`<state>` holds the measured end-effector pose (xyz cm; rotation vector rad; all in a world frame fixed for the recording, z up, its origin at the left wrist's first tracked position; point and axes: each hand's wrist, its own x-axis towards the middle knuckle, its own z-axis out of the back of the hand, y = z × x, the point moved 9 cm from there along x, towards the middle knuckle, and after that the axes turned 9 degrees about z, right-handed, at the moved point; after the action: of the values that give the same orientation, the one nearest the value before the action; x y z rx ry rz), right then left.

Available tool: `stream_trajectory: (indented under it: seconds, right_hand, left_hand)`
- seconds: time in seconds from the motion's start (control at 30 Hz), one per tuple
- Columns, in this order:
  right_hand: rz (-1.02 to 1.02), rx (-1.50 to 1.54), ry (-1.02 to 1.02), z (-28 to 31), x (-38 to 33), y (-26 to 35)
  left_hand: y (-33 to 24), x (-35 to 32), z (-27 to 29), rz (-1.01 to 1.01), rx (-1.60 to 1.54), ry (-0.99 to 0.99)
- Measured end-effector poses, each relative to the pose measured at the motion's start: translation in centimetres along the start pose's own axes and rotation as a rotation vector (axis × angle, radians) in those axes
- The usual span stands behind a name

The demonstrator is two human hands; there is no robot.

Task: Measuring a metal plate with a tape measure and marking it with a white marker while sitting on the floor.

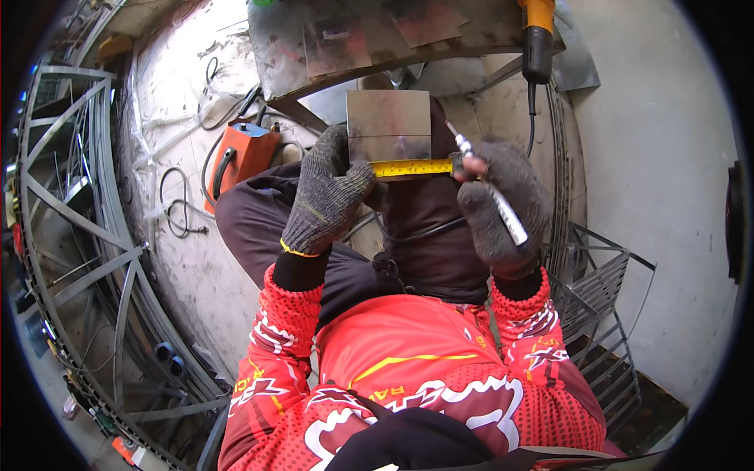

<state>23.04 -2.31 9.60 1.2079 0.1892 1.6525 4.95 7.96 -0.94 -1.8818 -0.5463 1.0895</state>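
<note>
Left hand, head view: gloved in grey knit [323, 192], fingers curled at the near left corner of the metal sheet [389, 114], by one end of the tape blade [412, 168].
Right hand: gloved [506, 206], closed around a white marker pen [509, 216], tip pointing up and left; the tape's other end meets its fingers.
Metal sheet: square, grey, a faint line across it, between the hands and before the bench; what supports it, I cannot tell.
Tape blade: yellow, stretched along the sheet's near edge.
Bench: worn, stained metal top [276, 59] at the upper edge, bearing thin plates [338, 45]; a yellow and black power tool [538, 49] at its right end.
Floor: pale, dusty tiles [236, 263], with an orange machine [246, 153] and a loose black cable [185, 206] at left.
Left side: grey metal framework [82, 224].
Right side: pale wall [660, 118], with a slatted metal rack [601, 279] low beside it.
</note>
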Motion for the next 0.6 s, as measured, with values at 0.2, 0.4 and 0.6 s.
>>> stream_trajectory:
  seconds: [0.2, 0.4, 0.6]
  right_hand:
    - [-0.051, -0.072, 0.084, -0.4, 0.1, -1.3]
    - [-0.121, 0.073, 0.023, -0.3, -0.5, -1.2]
    - [-0.148, 0.125, 0.074, -1.0, -0.5, -1.7]
  left_hand:
    - [0.6, -0.1, 0.1, 0.037, -0.049, -0.039]
    - [-1.2, -0.7, 0.2, -0.153, -0.141, -0.082]
    - [0.8, -0.4, 0.7, -0.116, -0.159, -0.02]
